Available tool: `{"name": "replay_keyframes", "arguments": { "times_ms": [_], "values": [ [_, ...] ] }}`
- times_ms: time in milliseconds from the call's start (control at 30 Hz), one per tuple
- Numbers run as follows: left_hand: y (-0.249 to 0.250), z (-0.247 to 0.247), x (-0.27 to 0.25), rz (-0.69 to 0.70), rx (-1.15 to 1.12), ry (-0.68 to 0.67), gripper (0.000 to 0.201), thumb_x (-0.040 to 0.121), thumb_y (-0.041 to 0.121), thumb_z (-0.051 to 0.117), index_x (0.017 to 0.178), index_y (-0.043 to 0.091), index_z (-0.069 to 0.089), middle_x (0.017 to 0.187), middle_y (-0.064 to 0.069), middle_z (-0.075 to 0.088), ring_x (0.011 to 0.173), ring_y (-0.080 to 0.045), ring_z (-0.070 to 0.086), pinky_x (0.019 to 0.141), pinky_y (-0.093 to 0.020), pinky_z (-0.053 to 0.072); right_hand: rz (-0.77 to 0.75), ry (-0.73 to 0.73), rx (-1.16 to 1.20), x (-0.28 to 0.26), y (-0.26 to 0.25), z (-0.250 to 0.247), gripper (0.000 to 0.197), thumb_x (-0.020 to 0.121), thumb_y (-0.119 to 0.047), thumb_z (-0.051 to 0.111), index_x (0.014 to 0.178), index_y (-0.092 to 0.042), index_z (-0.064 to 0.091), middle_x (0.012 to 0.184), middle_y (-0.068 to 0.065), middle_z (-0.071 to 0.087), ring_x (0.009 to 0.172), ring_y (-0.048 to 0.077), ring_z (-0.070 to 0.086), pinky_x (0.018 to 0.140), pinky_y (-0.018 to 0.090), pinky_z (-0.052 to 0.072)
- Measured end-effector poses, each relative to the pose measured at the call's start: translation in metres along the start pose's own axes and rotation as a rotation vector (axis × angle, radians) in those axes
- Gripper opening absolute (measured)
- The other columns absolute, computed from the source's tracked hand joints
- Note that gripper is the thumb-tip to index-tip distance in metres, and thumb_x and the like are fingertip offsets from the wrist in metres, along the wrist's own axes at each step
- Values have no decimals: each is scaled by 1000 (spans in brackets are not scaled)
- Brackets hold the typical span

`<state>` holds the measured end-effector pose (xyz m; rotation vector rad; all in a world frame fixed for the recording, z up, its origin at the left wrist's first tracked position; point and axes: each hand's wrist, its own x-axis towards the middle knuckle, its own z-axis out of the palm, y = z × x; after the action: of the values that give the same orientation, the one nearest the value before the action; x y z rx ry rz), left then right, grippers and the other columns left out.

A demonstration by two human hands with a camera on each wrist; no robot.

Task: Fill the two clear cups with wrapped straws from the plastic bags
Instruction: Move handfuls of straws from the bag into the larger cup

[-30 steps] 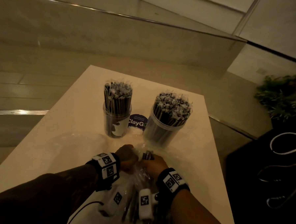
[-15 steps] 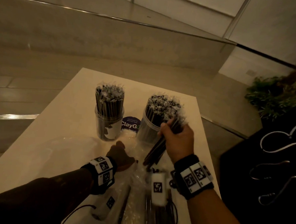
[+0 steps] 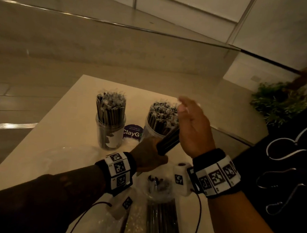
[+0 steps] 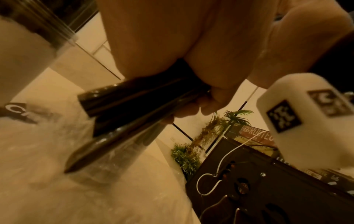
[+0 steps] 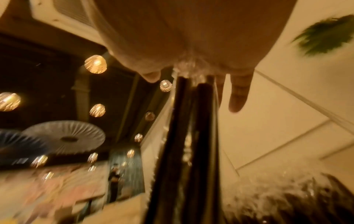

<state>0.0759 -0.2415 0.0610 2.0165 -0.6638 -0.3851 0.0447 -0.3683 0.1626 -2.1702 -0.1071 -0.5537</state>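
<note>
Dark wrapped straws [image 3: 168, 139], gathered as a small bundle, are held slantwise between both hands just in front of the right clear cup [image 3: 152, 132]. The left hand [image 3: 148, 156] grips the bundle's lower end with curled fingers; the right hand [image 3: 193, 125] has its fingers nearly straight, and the right wrist view shows them lying flat against the bundle's crinkled upper ends. The step in hand appears to be squaring the bundle before insertion. The next move calls for tipping it upright and working it into a gap; both the right cup and the left clear cup [image 3: 110, 132] already look densely packed, so little room seems left. An opened plastic bag [image 3: 161, 218] with more straws lies on the pale counter [image 3: 59, 141] below the wrists, and a second clear bag [image 3: 72, 156] lies flattened at left. A round "ClayGo" sticker [image 3: 132, 132] sits between the cups. Hidden or unclear: the right thumb's contact, the straw count, the bag's lower end (cut off), and blur in both wrist views.
</note>
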Motion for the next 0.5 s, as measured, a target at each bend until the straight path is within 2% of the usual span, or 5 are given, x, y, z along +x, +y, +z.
{"name": "replay_keyframes", "arguments": {
  "times_ms": [100, 233, 333, 400, 500],
  "values": [
    [3, 4, 5, -16, -13, 48, 13, 80, 21, 68, 82, 20, 56, 73, 6, 57, 67, -12, 53, 68, -30, 44, -102, -159, -137, -4, 7, 4, 52, 98, -41, 31, 110, -5, 67, 110, 10, 67, 105, 22, 60, 91, 28, 44],
    [6, 6, 11, -24, -81, 105, 16, 83, 25, 67, 74, 18, 55, 72, -4, 60, 66, -20, 55, 64, -37, 48, -82, -100, -54, 1, 6, 5, 48, 97, -40, 37, 112, -7, 67, 113, 7, 68, 107, 17, 60, 92, 19, 44],
    [13, 5, 14, -27, -90, 154, 10, 86, 26, 62, 84, 17, 57, 83, -11, 64, 73, -22, 58, 71, -42, 53, 104, 48, 166, 2, 10, 4, 47, 87, -44, 54, 123, -15, 58, 117, -4, 64, 105, 5, 60, 86, 10, 46],
    [27, 1, 13, 60, -158, 180, 17, 90, 28, 55, 99, 14, 59, 95, -13, 66, 84, -24, 61, 82, -44, 54, 281, 30, 393, -3, 15, 12, 35, 82, -32, 71, 111, -14, 63, 104, -2, 68, 95, 6, 65, 81, 20, 52],
    [39, -1, 12, 231, -223, 199, 40, 92, 28, 48, 125, 5, 51, 112, -17, 62, 104, -29, 59, 94, -44, 50, 353, 9, 388, -14, 17, 31, 7, 82, -12, 74, 79, -14, 69, 83, 7, 73, 82, 16, 71, 77, 36, 57]
  ]
}}
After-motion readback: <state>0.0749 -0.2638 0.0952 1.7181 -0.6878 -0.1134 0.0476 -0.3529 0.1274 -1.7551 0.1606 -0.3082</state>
